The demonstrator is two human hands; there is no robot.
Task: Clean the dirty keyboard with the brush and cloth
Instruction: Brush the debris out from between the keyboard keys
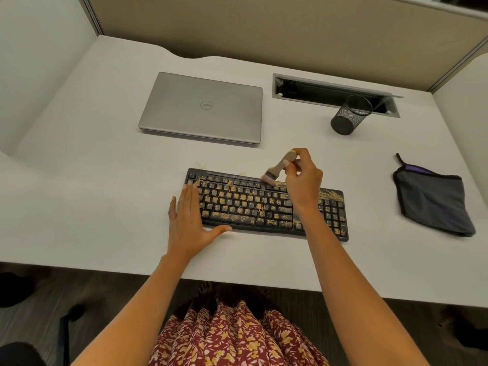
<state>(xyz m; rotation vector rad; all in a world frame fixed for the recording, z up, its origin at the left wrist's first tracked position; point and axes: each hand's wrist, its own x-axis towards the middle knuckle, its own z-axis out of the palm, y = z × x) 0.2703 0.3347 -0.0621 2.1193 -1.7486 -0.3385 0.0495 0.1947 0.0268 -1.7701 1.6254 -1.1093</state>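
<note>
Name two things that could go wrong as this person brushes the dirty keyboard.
The brush works the far edge of the keyboard, so crumbs could scatter across the desk toward the closed laptop. The left hand steadies only the left end, so the right end might skid.

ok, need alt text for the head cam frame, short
A person's right hand holds a wooden brush with its bristles on the top rows of a black keyboard strewn with yellowish crumbs, while the left hand lies flat on its left end. A closed laptop, a mesh pen cup and a folded grey cloth sit on the white desk.
</note>
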